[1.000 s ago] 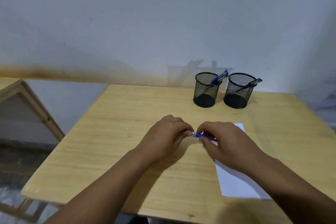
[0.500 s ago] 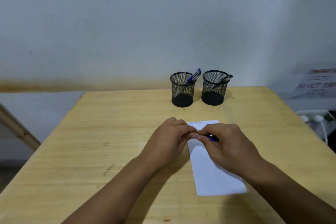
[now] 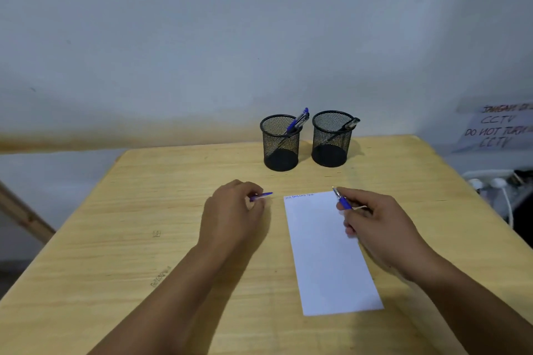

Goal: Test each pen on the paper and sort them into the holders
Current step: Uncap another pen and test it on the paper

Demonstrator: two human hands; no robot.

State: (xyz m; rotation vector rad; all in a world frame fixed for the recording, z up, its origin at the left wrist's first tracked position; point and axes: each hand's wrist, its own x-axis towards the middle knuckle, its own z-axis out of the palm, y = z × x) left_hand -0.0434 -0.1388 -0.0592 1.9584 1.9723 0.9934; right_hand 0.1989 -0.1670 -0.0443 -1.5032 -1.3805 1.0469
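Observation:
My right hand (image 3: 372, 223) grips a blue pen (image 3: 341, 200) with its tip bare, held over the top right corner of the white paper (image 3: 326, 253). My left hand (image 3: 233, 213) pinches the blue pen cap (image 3: 264, 195) just left of the paper. Small scribbles (image 3: 298, 196) run along the paper's top edge. At the back of the wooden table (image 3: 115, 239) stand two black mesh holders. The left holder (image 3: 280, 143) has a blue pen (image 3: 300, 121) in it, and the right holder (image 3: 331, 138) has a black pen (image 3: 350, 124).
A grey wall rises behind the table. A handwritten CCTV notice (image 3: 499, 127) hangs at the right, with white cables and plugs (image 3: 496, 184) below it. A wooden frame leg (image 3: 23, 213) slants at the left edge.
My hands have parted: the cap came off the pen and stays in my left hand, while my right hand carried the uncapped pen to the right over the paper. The camera view turned left.

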